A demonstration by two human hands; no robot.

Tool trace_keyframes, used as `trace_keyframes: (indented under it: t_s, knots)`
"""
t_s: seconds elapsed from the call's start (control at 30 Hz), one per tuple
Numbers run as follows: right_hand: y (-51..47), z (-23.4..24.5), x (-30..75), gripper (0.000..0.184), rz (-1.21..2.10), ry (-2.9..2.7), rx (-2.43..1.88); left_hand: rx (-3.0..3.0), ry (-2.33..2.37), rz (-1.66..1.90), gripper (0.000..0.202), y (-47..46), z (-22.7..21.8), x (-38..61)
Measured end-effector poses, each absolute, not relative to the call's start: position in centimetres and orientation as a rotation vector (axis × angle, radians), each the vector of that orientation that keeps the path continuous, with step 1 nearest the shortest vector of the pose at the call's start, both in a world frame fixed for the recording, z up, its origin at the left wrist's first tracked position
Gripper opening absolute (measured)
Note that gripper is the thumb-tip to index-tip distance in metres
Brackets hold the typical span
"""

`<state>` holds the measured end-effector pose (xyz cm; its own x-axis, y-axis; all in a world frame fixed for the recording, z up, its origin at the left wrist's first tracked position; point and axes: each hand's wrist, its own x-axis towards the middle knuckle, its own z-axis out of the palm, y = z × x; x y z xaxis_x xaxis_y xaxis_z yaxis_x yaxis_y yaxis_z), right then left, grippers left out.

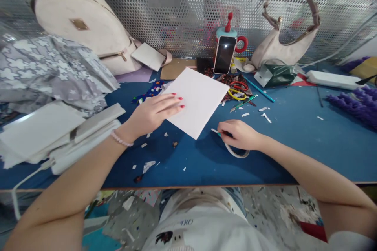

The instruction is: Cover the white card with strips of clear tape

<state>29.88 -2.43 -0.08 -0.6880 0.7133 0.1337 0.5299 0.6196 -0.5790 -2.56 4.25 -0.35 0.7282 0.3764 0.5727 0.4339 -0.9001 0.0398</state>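
Note:
A square white board (198, 100), faintly pink and turned cornerwise, is in front of me. My left hand (154, 111) holds its left side, fingers stretched across the top face; the thumb is hidden. A shadow falls on the table below its near edge. Close to the board's right corner, my right hand (238, 134) is closed on a roll of white tape (238, 154), whose ring shows under the fingers. A short white strip (214, 130) and a bit of teal stick out by the fingertips.
Scissors (237, 93), a green craft knife (244, 103) and a blue pencil (260, 89) lie behind the board. A phone (225, 55) leans on a cup. Bags stand at the back. White boards (41, 125) and patterned fabric (53, 70) crowd the left; paper scraps (266, 117) litter the table.

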Motion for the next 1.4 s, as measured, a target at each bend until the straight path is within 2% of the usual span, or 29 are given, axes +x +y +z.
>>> trace_keyframes:
  t_s: [0.1,0.2,0.27,0.4,0.57,0.7,0.8,0.9,1.0,1.23,1.4]
  knots:
    - [-1.5,0.3,31.0,0.01,0.896,-2.31,-0.984,-2.643,-0.926,-1.291,0.035,3.8,-0.2,-2.8]
    - [-0.6,0.6,32.2,0.012,1.022,-2.092,-0.969,-2.414,-1.12,-1.632,0.048,3.6,0.1,-2.7]
    - [-0.1,0.8,32.9,0.017,1.085,-1.944,-0.941,-2.385,-1.218,-1.807,0.049,3.6,0.2,-2.4]
    - [0.8,1.0,33.7,0.027,1.186,-1.735,-0.893,-2.651,-1.387,-1.867,0.047,3.6,-0.3,-1.4]
    - [1.0,1.3,34.5,0.031,1.361,-1.682,-0.909,-3.273,-1.603,-1.518,0.049,2.3,-1.8,0.4]
    - [0.5,1.9,34.6,0.028,1.533,-1.756,-0.946,-3.544,-1.543,-1.27,0.053,1.0,-2.2,1.6]
    - [0.1,2.3,34.3,0.024,1.627,-1.849,-0.967,-3.673,-1.455,-1.139,0.065,0.4,-2.1,2.1]
    - [0.0,2.3,33.8,0.02,1.685,-1.963,-0.965,-3.656,-1.33,-1.046,0.072,0.3,-2.0,2.1]
    - [0.1,1.9,33.3,0.018,1.727,-2.078,-0.958,-3.53,-1.144,-0.899,0.067,0.5,-2.1,1.9]
    - [0.1,1.2,32.6,0.01,1.739,-2.292,-0.938,-3.426,-0.643,-0.165,0.073,0.8,-2.4,1.9]
    - [0.3,1.0,32.8,0.008,1.636,-2.364,-0.956,-3.303,-0.522,-0.059,0.064,-0.1,-2.1,2.8]
